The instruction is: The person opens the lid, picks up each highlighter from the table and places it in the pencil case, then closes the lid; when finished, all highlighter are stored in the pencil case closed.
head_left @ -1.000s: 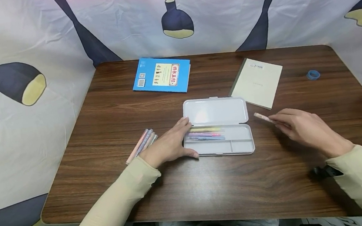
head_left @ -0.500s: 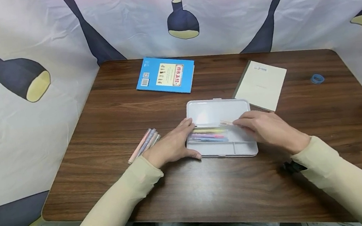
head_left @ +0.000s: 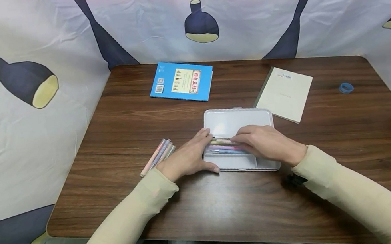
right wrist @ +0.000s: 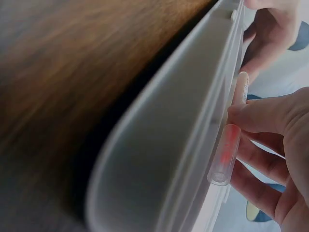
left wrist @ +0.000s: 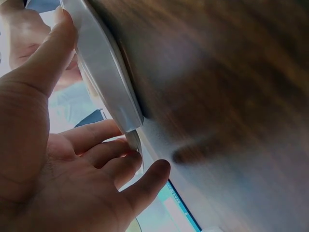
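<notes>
A white pencil case (head_left: 237,118) lies on the table with its lid folded back. Yellow, pink and blue pens (head_left: 225,151) lie side by side in its long compartment. My left hand (head_left: 188,155) grips the case's left end, thumb at the near edge and fingers toward the hinge; in the left wrist view the thumb lies along the case wall (left wrist: 104,63). My right hand (head_left: 264,142) is over the case, pinching a pale pen (right wrist: 240,89) between thumb and fingers above the pen compartment. A clear cap with a pink-red tip (right wrist: 224,157) shows just below that thumb.
Several pastel markers (head_left: 157,156) lie to the left of my left hand. A blue book (head_left: 181,81) lies at the back, a cream notebook (head_left: 284,95) behind the case's right side. A blue tape roll (head_left: 345,88) sits farther right on the wooden table (head_left: 118,203).
My right hand has moved left with the pale pen, from the table right of the case to over the pen compartment. My left hand has stayed at the case's left end.
</notes>
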`<action>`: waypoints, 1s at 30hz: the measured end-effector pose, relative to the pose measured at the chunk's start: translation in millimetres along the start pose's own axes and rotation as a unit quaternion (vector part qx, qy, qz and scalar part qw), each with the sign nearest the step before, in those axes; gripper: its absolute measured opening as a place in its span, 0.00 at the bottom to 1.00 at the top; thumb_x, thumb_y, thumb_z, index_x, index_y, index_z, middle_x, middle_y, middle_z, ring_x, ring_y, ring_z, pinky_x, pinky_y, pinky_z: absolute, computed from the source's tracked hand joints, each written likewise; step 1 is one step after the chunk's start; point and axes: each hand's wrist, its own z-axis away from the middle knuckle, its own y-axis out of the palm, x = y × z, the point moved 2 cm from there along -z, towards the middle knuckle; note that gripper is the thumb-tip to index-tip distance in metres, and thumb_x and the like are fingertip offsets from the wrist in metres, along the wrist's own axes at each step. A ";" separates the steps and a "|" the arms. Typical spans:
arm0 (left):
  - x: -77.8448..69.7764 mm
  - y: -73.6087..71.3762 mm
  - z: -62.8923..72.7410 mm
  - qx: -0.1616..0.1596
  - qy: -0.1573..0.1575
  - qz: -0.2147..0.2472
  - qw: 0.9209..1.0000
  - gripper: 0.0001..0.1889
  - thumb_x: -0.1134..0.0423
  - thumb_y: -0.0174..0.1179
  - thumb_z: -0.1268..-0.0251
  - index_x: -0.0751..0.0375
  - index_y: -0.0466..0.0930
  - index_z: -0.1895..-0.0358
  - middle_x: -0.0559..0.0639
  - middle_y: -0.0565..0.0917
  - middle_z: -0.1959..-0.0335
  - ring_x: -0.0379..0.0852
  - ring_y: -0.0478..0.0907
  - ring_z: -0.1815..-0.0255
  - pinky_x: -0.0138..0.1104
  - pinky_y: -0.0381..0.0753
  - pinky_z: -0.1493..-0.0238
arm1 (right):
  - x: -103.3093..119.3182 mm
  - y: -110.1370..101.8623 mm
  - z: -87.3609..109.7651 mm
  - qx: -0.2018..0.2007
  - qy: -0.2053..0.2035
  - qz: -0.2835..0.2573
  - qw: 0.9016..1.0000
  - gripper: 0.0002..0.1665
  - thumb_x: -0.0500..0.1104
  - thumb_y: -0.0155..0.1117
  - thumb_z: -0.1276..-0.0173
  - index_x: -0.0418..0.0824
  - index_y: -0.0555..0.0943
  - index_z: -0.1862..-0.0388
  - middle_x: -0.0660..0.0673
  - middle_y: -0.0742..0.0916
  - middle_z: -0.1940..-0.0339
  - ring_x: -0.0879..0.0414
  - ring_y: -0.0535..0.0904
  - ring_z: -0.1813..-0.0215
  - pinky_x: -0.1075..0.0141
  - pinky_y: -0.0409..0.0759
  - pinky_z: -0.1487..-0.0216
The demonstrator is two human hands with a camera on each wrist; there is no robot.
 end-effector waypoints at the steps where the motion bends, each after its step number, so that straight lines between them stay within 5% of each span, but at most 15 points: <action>1: -0.1 -0.1 -0.1 0.001 -0.001 -0.001 1.000 0.57 0.38 0.72 0.49 0.62 0.54 0.21 0.53 0.45 0.18 0.46 0.39 0.18 0.43 0.49 0.22 | 0.8 1.1 -2.3 0.004 0.000 -0.001 1.000 0.14 0.39 0.70 0.33 0.44 0.87 0.49 0.52 0.87 0.56 0.58 0.84 0.54 0.58 0.84 0.54; 15: -0.6 -0.9 0.3 0.007 -0.005 -0.006 1.000 0.57 0.36 0.71 0.49 0.62 0.53 0.21 0.53 0.45 0.18 0.47 0.39 0.18 0.43 0.50 0.22 | 7.2 11.6 -22.3 0.039 0.003 -0.013 0.999 0.16 0.38 0.68 0.31 0.45 0.86 0.45 0.51 0.87 0.53 0.58 0.83 0.50 0.58 0.84 0.50; 30: -1.7 1.0 0.0 0.001 -0.006 -0.005 1.000 0.57 0.37 0.72 0.49 0.62 0.54 0.21 0.54 0.47 0.18 0.47 0.40 0.18 0.43 0.51 0.22 | 6.4 12.0 -19.5 0.022 -0.005 -0.007 1.000 0.15 0.38 0.68 0.32 0.44 0.87 0.46 0.51 0.87 0.55 0.59 0.83 0.52 0.59 0.85 0.55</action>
